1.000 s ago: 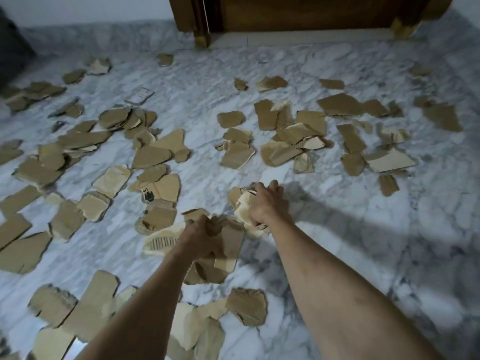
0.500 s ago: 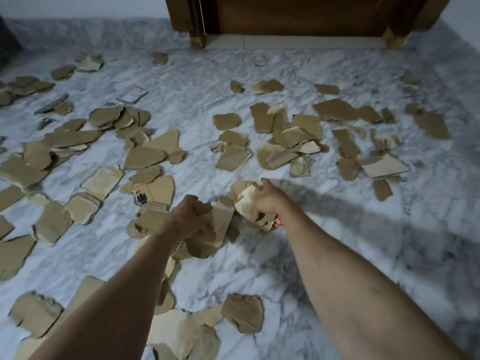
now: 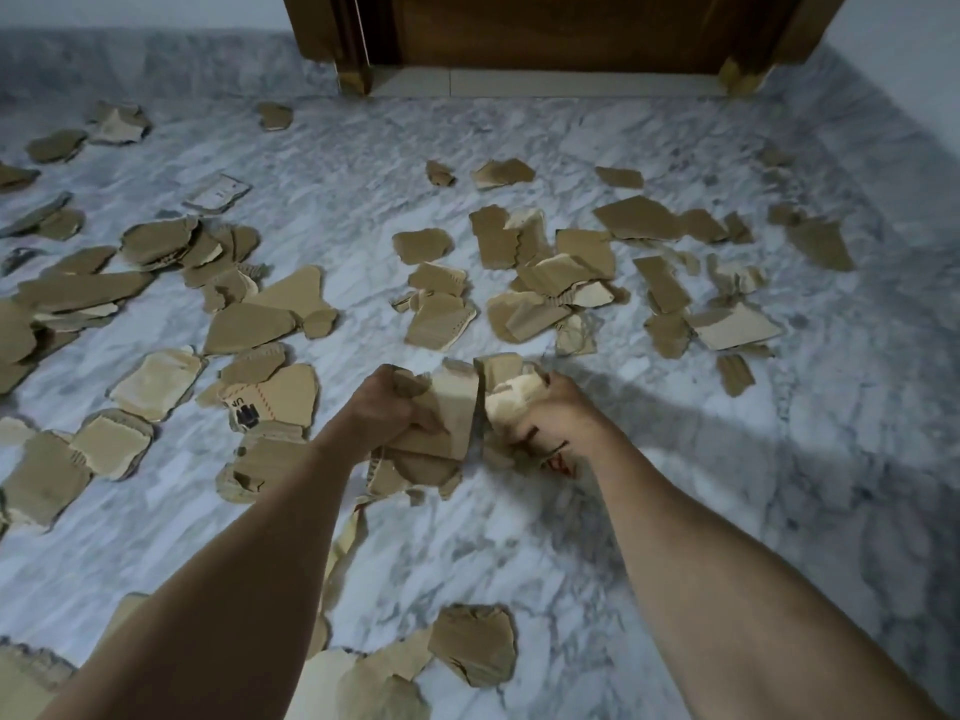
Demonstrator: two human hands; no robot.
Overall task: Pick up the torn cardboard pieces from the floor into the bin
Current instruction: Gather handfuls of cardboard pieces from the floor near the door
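Both hands are out in front of me, low over the marble floor; the left hand is clenched round a wad of brown cardboard pieces, fingers curled over the top edge, torn flaps hanging out below the fist; the right hand grips its own bundle of paler scraps, thumb side toward the left hand; the two bundles sit just beside each other, nearly touching, between the two fists; something red shows under the right wrist, too blurred for me to name; all round, loose torn pieces lie flat on the floor; a printed piece with dark markings lies just left of the left hand; a thick scatter lies beyond the hands toward the wooden door at the far wall; more pieces run along the left edge; one rounded piece lies close to me between my forearms, with others beside it at the bottom left; no bin in my view.
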